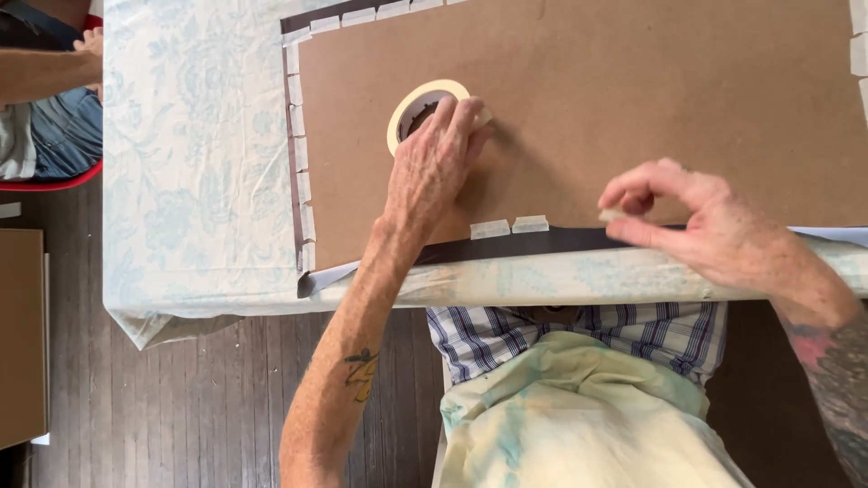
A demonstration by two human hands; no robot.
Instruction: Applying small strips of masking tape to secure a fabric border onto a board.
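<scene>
- The left hand [434,158] is resting on a roll of masking tape [425,108], its grip loosely curled over the ring, on the brown board [633,99] covering the table [199,181].
- The right hand [696,217] is pinching a small tape piece [610,215] over the board's near edge.
- 2 tape strips [509,226] are already bridging that edge (more are lining the left side).
- Likely risk: the sticky piece folding onto a fingertip, or landing crooked.
</scene>
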